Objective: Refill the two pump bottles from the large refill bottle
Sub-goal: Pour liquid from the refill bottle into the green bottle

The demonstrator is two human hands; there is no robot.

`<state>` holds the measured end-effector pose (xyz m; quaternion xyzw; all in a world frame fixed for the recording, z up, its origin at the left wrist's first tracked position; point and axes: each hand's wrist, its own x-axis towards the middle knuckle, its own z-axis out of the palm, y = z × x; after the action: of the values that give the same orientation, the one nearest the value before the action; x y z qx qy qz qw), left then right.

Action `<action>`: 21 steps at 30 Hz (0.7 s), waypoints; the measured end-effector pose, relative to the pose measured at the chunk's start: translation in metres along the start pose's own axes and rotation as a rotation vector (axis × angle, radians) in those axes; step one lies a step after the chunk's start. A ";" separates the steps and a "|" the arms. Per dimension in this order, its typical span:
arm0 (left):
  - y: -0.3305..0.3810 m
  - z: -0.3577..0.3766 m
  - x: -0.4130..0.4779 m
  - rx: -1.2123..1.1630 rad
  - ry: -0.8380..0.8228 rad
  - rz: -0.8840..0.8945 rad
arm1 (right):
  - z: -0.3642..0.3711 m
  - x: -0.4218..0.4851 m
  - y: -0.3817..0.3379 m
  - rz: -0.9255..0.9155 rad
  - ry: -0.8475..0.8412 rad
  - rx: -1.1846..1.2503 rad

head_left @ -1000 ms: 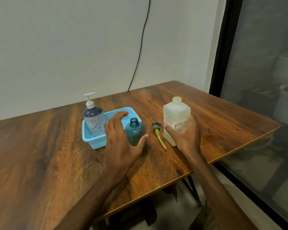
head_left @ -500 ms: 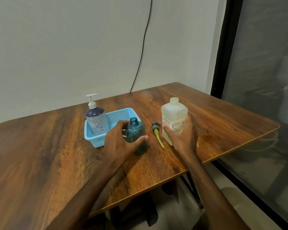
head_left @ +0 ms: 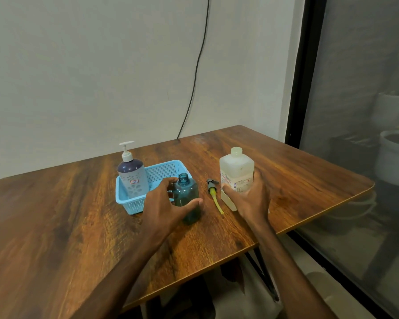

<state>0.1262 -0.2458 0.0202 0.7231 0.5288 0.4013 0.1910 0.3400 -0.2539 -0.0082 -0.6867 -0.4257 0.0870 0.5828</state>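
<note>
Plain room, likely in a home. A wood-grain surface (head_left: pixel 55 226) is set against a bare painted wall (head_left: pixel 78 65), down which a black cable (head_left: pixel 195 77) is run. A dark-framed glass door (head_left: pixel 355 88) is seen at right, white pots (head_left: pixel 394 157) behind it. A pump bottle (head_left: pixel 133 178) is kept in a blue basket (head_left: pixel 134 204).
</note>
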 end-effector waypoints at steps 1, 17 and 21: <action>-0.001 0.000 0.001 -0.007 -0.001 -0.007 | 0.000 0.001 0.000 0.004 0.002 0.004; -0.009 0.004 0.002 0.052 0.050 0.017 | -0.005 0.003 0.002 -0.001 -0.017 0.024; -0.008 0.011 -0.002 0.077 0.023 0.008 | -0.005 0.000 0.002 -0.021 -0.014 0.024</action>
<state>0.1299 -0.2430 0.0075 0.7273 0.5432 0.3898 0.1552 0.3439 -0.2571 -0.0089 -0.6746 -0.4358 0.0909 0.5889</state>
